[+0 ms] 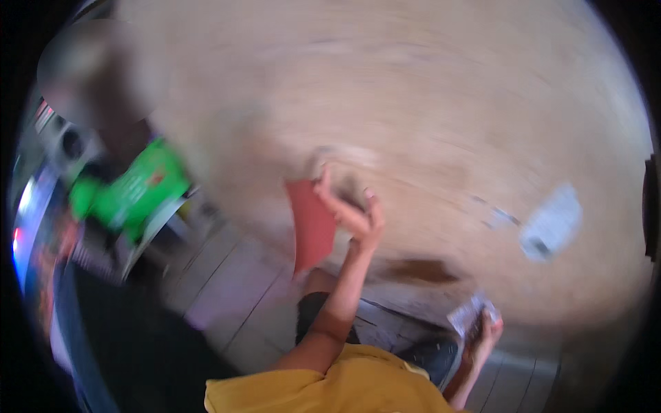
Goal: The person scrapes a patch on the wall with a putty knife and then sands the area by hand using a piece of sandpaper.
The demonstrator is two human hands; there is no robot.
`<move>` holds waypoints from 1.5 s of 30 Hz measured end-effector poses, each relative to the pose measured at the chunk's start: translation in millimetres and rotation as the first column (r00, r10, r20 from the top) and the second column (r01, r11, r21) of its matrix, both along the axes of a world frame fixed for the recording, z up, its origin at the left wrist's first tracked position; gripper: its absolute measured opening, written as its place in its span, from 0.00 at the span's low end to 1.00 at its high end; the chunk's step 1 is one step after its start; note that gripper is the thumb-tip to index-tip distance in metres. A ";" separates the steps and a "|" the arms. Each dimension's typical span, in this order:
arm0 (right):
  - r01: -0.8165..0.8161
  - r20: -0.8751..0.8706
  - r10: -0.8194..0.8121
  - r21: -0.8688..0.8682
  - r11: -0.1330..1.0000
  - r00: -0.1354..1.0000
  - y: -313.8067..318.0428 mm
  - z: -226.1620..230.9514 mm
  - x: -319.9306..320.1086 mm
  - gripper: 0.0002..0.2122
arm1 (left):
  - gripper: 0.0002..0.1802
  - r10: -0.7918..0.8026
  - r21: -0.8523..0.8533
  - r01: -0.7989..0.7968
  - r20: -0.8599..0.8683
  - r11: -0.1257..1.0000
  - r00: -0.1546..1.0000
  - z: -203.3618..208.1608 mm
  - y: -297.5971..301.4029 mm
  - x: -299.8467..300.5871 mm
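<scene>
A flat, dull red sheet [313, 224], stiff with straight edges, hangs over the near left edge of a large tan surface. My left hand [351, 215] grips it along its right side, with the thumb and some fingers stretched apart from it. Lower right, beside the near edge, my right hand [487, 332] is closed round a crumpled, see-through plastic piece [471, 314]. Motion blur hides what, if anything, is inside the plastic.
The tan surface [447, 110] fills most of the view. A whitish package [551, 224] lies on its right part, beside a thin dark stick-like item [506, 215]. At the left is a person in a green top [141, 189]. Pale floor tiles [227, 282] show below.
</scene>
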State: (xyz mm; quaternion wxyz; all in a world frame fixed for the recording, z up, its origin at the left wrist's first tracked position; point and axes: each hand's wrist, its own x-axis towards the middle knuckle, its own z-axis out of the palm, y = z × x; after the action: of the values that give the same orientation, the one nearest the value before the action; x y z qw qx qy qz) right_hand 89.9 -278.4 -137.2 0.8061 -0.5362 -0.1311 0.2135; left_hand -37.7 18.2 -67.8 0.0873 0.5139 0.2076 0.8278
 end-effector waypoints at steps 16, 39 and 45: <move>-0.288 -0.076 0.292 0.058 0.956 0.953 33.8 35.2 -7.2 0.13 | 0.43 0.263 -0.197 -0.270 -0.061 0.943 0.963 7.6 85.8 -59.3; -0.208 -0.405 0.258 0.163 0.964 0.877 46.0 2.0 2.5 0.15 | 0.39 0.188 -0.163 -0.184 0.013 0.969 0.982 6.9 84.8 -33.5; -0.112 -0.156 0.153 0.246 0.963 0.976 42.4 27.6 4.4 0.14 | 0.38 0.201 -0.133 -0.198 0.014 0.971 0.979 6.7 83.6 -39.6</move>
State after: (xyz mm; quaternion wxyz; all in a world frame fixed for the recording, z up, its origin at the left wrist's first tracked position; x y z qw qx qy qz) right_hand 94.3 -236.0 -109.6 0.8561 -0.4062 -0.1205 0.2958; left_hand -77.3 101.8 -61.1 0.0401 0.4722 0.3109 0.8239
